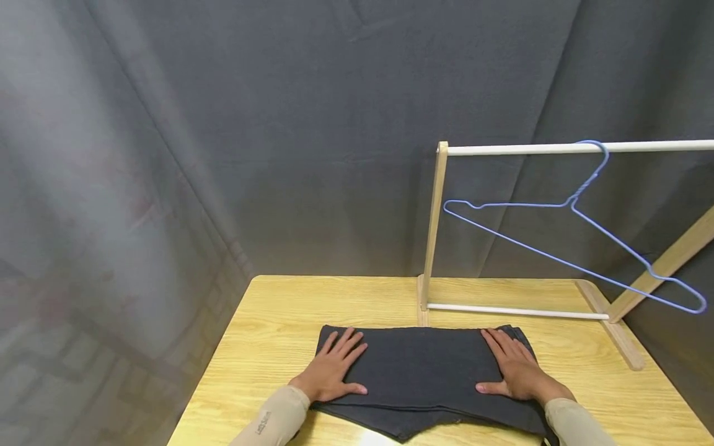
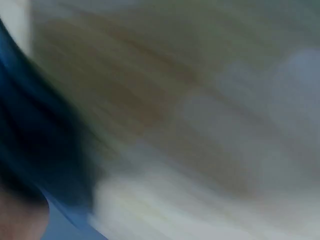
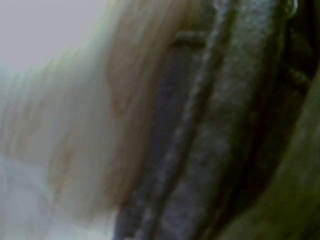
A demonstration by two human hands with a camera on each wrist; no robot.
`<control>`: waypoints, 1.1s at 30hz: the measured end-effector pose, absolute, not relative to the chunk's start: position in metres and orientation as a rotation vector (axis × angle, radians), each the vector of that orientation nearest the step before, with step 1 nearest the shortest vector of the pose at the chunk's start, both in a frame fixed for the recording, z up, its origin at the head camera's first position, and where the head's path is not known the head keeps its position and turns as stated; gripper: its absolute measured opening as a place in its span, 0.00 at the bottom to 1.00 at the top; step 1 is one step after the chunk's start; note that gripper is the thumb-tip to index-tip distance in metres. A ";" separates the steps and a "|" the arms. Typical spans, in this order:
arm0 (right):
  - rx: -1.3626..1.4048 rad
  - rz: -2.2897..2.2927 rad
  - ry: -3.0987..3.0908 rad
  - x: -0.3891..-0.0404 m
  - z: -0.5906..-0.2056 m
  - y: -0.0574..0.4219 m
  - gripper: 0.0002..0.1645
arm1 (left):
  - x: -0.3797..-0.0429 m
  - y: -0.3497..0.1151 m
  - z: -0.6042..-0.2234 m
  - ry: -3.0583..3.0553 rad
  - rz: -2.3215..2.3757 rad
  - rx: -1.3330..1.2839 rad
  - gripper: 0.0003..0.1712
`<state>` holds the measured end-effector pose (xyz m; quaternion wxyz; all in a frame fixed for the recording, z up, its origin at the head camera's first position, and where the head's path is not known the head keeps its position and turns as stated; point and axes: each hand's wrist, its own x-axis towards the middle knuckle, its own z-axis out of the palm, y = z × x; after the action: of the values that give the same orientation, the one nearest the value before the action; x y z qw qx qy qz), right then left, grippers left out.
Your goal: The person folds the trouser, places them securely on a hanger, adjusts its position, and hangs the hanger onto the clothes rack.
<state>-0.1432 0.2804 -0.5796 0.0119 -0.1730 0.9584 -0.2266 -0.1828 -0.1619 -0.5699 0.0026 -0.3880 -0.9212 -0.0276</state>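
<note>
A folded pair of dark trousers lies on the wooden table, its crotch point and lower layer showing along the near side. Flat on its left end rests my left hand, fingers spread and straight. My right hand presses on the right end in the same way, thumb pointing inward. In the left wrist view, blurred dark cloth fills the left side beside pale wood. Close up in the right wrist view, thick stitched seams of the trousers run beside the hand.
Behind the trousers, toward the right, stands a wooden rack with a white top rail. A blue wire hanger hangs from that rail. The light wood table has a grey curtain behind it.
</note>
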 end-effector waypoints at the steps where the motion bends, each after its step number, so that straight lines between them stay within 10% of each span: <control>1: -0.531 -0.710 2.978 -0.144 -0.578 0.280 0.68 | -0.182 -0.148 -0.570 -2.891 -0.074 -1.264 0.53; 9: -0.529 -0.739 2.906 -0.145 -0.568 0.274 0.68 | -0.185 -0.082 -0.566 -3.018 -0.071 -1.390 0.55; 33: -0.453 -0.765 2.912 -0.145 -0.580 0.281 0.69 | -0.188 -0.114 -0.579 -3.027 -0.105 -1.304 0.50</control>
<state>-0.1455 0.2814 -0.5805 0.0486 -0.1485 0.9553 -0.2508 -0.1877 -0.1137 -0.5794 -0.0780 -0.3943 -0.9151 -0.0317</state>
